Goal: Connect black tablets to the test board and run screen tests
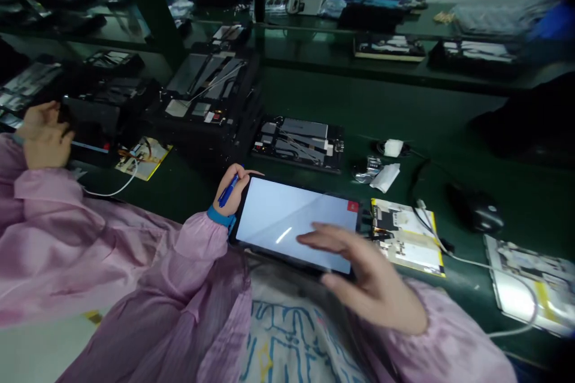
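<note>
**Hands holding a tablet (287, 221) at the green bench's (381, 96) near edge**
The left hand (223, 190) is curling narrowly round a blue pen (229, 190) while bracing the tablet, seemingly to steady it; the right hand (363, 275) is spreading its fingers wide across the screen, touching or not, unclear.

"From where is the view taken?"

"From a camera worn on the head, close above the left hand (230, 190) and the right hand (359, 275)."

"And which way is it faced?"

"Forward and down, across a green workbench (359, 99), with a farther bench (395, 69) seen beyond."
</note>
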A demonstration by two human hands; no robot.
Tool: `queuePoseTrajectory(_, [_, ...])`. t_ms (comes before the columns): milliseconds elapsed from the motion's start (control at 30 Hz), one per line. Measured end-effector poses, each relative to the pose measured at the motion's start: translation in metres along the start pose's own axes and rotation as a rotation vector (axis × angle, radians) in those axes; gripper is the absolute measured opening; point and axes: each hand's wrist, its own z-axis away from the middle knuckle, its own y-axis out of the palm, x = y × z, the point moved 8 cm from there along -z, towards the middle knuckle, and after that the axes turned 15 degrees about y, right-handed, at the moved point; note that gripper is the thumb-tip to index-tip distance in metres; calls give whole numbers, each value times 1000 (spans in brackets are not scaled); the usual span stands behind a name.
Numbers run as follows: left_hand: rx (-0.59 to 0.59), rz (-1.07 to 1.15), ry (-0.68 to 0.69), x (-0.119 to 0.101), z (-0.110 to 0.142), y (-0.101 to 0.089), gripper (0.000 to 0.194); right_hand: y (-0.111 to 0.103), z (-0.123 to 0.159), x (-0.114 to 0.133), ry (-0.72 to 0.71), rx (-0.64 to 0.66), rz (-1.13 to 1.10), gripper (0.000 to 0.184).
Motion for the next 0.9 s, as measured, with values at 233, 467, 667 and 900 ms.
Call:
queuePoseTrajectory(233, [-21, -82, -3, -2, -4, -4, 22, 78, 10, 17, -125, 361, 178, 61])
queuePoseTrajectory(467, [-39, -68, -32, 4, -3, -6, 22, 73, 2, 10, -195, 183, 540, 51])
queuePoseTrajectory(667, [-37, -7, -63, 1, 4, -5, 20, 46, -31, -21, -42, -302, 971, 53])
queuePoseTrajectory(900, [-82, 17, -104, -4, 16, -5, 21, 58, -15, -40, -178, -384, 1032, 26])
